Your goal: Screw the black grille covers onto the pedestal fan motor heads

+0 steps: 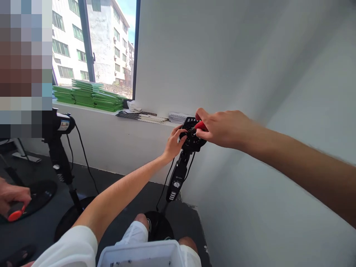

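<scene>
In front of me is the black motor head [191, 144] of a standing fan, its round face turned towards me with no blades or grille on it. My left hand [174, 144] grips its left side, thumb and fingers bent near the middle of the face. My right hand [219, 128] is closed round a red-handled tool [200, 126], whose dark tip meets the face near my left fingertips. What lies between the tip and those fingers is too small to make out. Below the head, the black fan column [179, 172] carries a knob and several buttons.
A white plastic bin [141, 246] with small dark bits rests on my lap. Green stacks [93, 97] and flat pieces [155, 118] lie along the window ledge. Left stands another fan [59, 155], cables hanging. A co-worker's hand [13, 196] holds a red-ended object. A wall [264, 193] bounds the right.
</scene>
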Available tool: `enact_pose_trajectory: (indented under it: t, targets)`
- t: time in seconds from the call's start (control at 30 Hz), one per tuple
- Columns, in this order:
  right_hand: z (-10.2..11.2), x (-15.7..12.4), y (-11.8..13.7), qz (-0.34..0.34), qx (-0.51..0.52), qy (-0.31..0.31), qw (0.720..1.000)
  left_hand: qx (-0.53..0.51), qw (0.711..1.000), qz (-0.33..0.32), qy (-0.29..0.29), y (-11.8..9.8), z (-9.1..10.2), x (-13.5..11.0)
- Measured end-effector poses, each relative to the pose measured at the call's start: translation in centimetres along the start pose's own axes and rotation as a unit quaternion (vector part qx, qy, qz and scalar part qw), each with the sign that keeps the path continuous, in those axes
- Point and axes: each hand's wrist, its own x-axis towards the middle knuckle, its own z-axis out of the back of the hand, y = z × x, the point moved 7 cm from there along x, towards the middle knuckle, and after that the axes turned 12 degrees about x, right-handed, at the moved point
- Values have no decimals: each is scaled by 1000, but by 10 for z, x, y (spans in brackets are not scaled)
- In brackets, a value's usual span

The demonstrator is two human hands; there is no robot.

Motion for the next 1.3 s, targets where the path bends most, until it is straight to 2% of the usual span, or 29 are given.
enact_pose_trajectory:
  t: [0.07, 0.2, 0.33, 0.4, 0.5, 0.7, 0.9, 1.03, 1.17, 1.23, 1.3]
  targets:
    - [-1, 0, 2, 10, 12, 1, 1000, 4, 1000, 4, 3, 0, 1, 0]
    - [7, 0, -2, -32, -41, -46, 998, 2, 1000, 5, 2, -2, 1, -1]
    - [0, -1, 3, 2, 13, 17, 1000, -6, 1000, 4, -4, -3, 0, -1]
    - [1, -1, 2, -5, 13, 12, 1000, -9, 1000, 10, -5, -2, 0, -1]
    - [8, 1, -4, -40, -37, -33, 998, -11, 1000, 16, -2, -2, 0, -1]
    - [2, 3, -1, 2, 36, 12, 999, -17, 1000, 11, -3, -3, 2, 1]
    - [5, -1, 1, -66, -9, -79, 995, -36, 999, 32, -5, 1, 0, 0]
    - [5, -1, 1, -89, -12, -102, 991, -65, 998, 23, -11, 2, 0, 1]
    - [6, -5, 5, -75, -10, -109, 991, -94, 995, 38, 0, 2, 1, 5]
    - [5, -15, 3, -68, 5, -121, 990, -128, 990, 47, 23, 3, 10, -7]
    - [3, -39, -7, -73, 41, -171, 982, -160, 983, 69, 61, 7, 31, -40]
